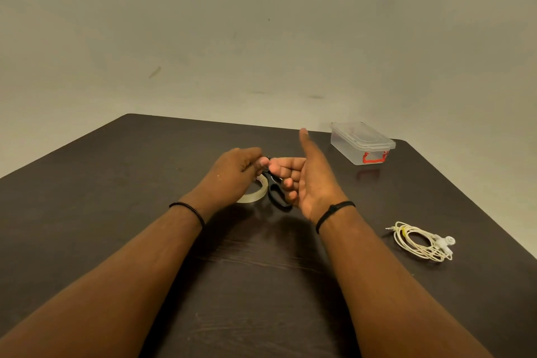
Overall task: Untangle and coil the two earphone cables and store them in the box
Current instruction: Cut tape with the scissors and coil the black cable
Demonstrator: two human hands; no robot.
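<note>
Both hands are raised over the middle of the dark counter [145, 183], close together. The left hand [232, 174] is curled, its fingertips pinching something small and dark at the point where it meets the right hand [305, 180]; what exactly is pinched cannot be made out. The right hand is held palm inward with its thumb pointing up and its fingers bent, and a black cable [276, 192] is seen looped beside and below those fingers, touching them; whether the loop is wound round the fingers or only lies behind them cannot be told. A roll of clear tape [255, 195] is seen on the counter just under the left hand, partly hidden by it and right beside the black loop. A dark band is worn on each wrist.

To the right of the right hand, nearer the person and well apart from it, a white earphone cable [421, 243] is laid in a loose coil on the counter, with its plug at the left end and its earbuds at the right. Beyond the right hand, toward the far right corner of the counter, a clear plastic box [360, 144] is set with its lid on and a red latch on its near end.
</note>
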